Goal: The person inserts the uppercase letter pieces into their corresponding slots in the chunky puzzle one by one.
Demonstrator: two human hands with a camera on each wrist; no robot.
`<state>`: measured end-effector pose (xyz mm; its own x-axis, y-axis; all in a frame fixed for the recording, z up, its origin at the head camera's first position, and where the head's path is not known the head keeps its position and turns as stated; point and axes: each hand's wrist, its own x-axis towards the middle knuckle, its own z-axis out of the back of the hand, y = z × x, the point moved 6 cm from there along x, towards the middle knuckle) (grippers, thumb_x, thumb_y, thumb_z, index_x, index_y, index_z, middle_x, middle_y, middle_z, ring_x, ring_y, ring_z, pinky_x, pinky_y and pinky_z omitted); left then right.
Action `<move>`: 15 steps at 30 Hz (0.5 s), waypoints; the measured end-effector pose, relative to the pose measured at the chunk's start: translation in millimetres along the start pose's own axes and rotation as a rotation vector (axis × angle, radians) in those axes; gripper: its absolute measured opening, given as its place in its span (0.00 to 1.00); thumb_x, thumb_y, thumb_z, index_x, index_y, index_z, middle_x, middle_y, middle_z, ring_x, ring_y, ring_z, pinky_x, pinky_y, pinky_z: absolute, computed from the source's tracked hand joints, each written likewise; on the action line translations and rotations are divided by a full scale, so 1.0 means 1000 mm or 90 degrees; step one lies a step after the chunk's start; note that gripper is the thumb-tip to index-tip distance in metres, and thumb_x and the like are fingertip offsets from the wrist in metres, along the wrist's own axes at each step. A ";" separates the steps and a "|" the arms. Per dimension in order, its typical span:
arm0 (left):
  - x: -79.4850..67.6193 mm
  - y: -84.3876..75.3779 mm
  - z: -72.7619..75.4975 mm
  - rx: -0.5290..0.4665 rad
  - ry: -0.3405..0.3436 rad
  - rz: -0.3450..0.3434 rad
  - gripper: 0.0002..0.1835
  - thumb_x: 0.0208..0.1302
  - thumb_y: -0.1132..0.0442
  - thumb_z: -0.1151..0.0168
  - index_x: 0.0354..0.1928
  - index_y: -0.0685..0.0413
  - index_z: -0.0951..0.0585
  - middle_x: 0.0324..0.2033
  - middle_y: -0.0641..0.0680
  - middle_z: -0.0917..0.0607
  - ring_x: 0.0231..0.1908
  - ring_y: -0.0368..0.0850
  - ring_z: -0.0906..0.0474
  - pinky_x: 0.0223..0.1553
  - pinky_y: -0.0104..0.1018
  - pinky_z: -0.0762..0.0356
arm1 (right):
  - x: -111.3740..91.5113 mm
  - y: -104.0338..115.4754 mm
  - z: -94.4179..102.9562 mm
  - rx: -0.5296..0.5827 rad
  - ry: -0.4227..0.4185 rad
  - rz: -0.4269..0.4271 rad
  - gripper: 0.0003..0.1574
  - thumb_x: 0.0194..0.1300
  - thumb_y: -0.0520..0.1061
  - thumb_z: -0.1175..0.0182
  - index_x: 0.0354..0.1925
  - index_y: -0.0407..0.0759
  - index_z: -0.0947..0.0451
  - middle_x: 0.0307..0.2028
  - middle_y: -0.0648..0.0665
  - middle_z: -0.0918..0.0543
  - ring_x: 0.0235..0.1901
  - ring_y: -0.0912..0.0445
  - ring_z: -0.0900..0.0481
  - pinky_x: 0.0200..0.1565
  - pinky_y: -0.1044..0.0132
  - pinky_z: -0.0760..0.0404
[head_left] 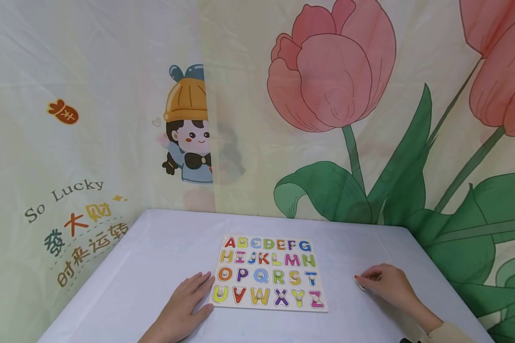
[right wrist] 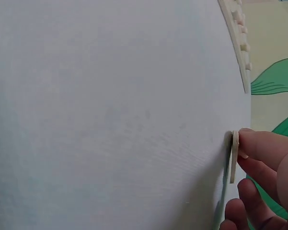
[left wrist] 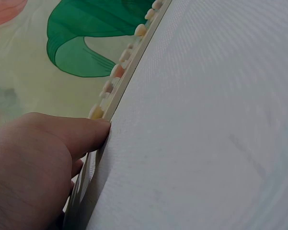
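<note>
A wooden alphabet puzzle board (head_left: 268,281) lies flat on the table, with rows of colourful letters and small knobs. My left hand (head_left: 183,305) rests on the table at its left side, fingers extended. In the left wrist view the thumb (left wrist: 88,134) touches the board's edge (left wrist: 134,62). To the right of the board, my right hand (head_left: 388,284) pinches a small puzzle piece (head_left: 358,282) with orange-red on it. The right wrist view shows this piece (right wrist: 235,158) edge-on, thin and pale, just above or touching the table; its letter is hidden.
A white cloth (head_left: 150,257) covers the table. Behind it hangs a curtain (head_left: 240,200) printed with tulips and a cartoon figure. The board's knobbed edge (right wrist: 237,43) shows at the upper right of the right wrist view.
</note>
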<state>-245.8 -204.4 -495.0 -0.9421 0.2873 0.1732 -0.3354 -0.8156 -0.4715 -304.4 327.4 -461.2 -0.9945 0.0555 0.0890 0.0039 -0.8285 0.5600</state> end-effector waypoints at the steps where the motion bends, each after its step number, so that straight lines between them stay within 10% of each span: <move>1: 0.000 0.000 0.000 0.002 0.001 -0.001 0.36 0.72 0.47 0.33 0.78 0.49 0.28 0.78 0.51 0.29 0.80 0.58 0.40 0.80 0.61 0.46 | 0.000 -0.001 -0.001 0.000 0.002 0.000 0.13 0.59 0.54 0.19 0.34 0.47 0.09 0.31 0.52 0.14 0.34 0.57 0.22 0.30 0.66 0.23; 15: -0.001 -0.001 0.002 0.001 -0.001 -0.005 0.36 0.73 0.47 0.33 0.78 0.49 0.28 0.78 0.51 0.29 0.80 0.58 0.40 0.80 0.60 0.47 | 0.004 0.000 0.011 0.038 0.132 0.112 0.16 0.65 0.50 0.23 0.48 0.46 0.10 0.41 0.50 0.16 0.37 0.59 0.22 0.32 0.67 0.18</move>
<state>-244.2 -204.5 -492.9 -0.9396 0.2926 0.1779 -0.3423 -0.8145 -0.4684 -307.7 333.7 -452.2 -0.9782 -0.2066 0.0213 0.1779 -0.7809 0.5988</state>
